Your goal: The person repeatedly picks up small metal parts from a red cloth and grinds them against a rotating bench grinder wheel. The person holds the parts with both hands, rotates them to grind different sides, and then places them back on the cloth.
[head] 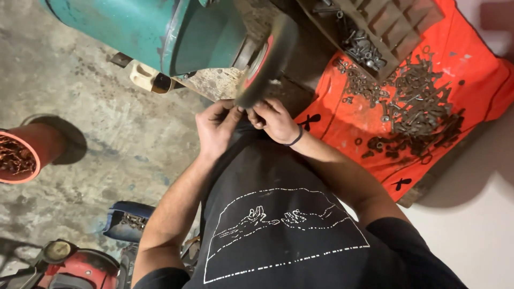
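My left hand (217,126) and my right hand (276,120) meet just under a spinning wire wheel (265,59) mounted on a teal bench grinder (150,29). Both hands pinch a small part between the fingertips and press it against the wheel's lower edge. The part itself is too small and hidden by my fingers to identify. A dark band circles my right wrist. My black shirt with a white line drawing fills the lower middle.
An orange cloth (482,85) at right carries a heap of rusty bolts and nuts (417,112). A dark compartment tray (385,27) holds more fasteners. An orange bucket (21,155) of rusty pieces stands left on the concrete floor. A blue container (126,219) and red machine (75,267) sit bottom left.
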